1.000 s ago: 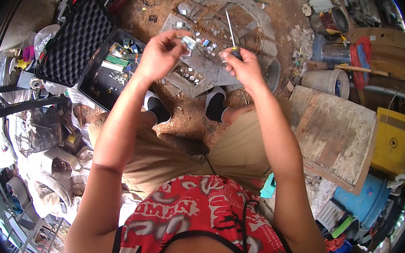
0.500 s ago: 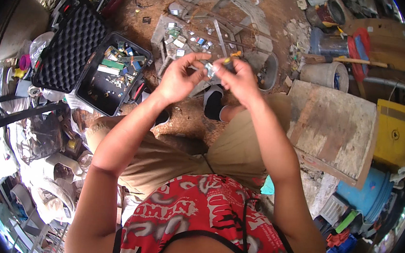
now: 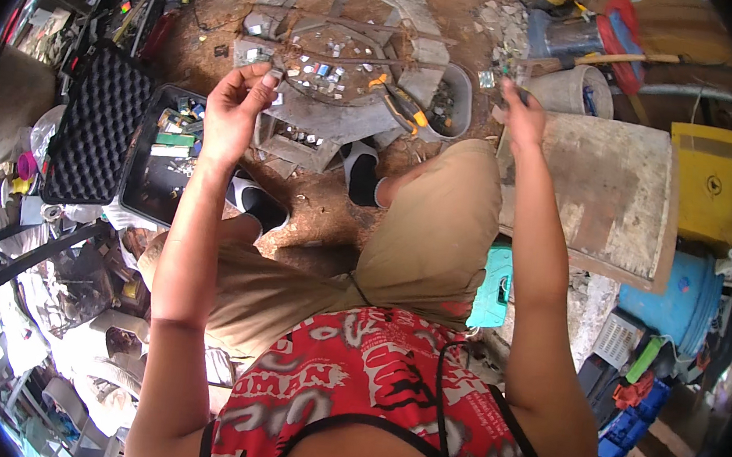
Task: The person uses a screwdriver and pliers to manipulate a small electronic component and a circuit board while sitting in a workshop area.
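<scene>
My left hand (image 3: 234, 114) is raised beside the black case, thumb and fingertips pinched on a small silvery piece (image 3: 277, 74). Out to the right, my right hand (image 3: 525, 119) is over the edge of the worn wooden board, somewhat blurred. Its fingers are closed around something dark that I cannot make out. A small shiny greenish square piece (image 3: 486, 79) shows just left of those fingertips; whether it touches them is unclear. Between my hands, pliers (image 3: 402, 107) with yellow-orange handles lie on a grey ring-shaped stand (image 3: 262, 113) scattered with small parts.
An open black case (image 3: 145, 194) with a foam-lined lid (image 3: 98, 128) holds small parts at left. Beside the pliers is a grey oval tub (image 3: 460, 92). At right are the wooden board (image 3: 607, 199), a whitish bucket (image 3: 573, 90), a yellow box (image 3: 715, 187) and a blue container (image 3: 677, 294).
My hands have moved apart from their meeting place over the stand: the left to the left, the right far to the right. The view has shifted, and the pliers now show fully.
</scene>
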The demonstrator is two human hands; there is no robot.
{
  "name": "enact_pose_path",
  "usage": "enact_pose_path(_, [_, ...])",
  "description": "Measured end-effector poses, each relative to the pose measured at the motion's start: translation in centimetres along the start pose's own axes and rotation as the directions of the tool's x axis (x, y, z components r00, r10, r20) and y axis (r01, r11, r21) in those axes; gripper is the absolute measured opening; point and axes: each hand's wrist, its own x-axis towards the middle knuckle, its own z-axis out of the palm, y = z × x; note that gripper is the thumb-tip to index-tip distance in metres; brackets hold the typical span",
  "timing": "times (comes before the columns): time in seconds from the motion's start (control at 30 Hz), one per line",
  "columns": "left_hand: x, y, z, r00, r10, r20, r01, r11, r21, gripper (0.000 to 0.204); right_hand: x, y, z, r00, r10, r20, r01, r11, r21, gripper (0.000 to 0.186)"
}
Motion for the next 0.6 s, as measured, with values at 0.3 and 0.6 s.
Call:
enact_pose_path(0.3, [2.0,1.2,-5.2,0.985,0.135,-0.106,0.009,0.576,0.817,0.042,-6.5,-4.4,8.6,0.903,-0.255,0.345,0.303,0.948,-0.093,0.023])
enact_pose_path(0.6, [0.1,1.9,-4.4,0.99,-0.121,0.074,-0.023,0.378,0.926,0.042,-10.5,-2.7,27.7,0.74,-0.241,0.628,0.5,0.822,-0.274,0.035])
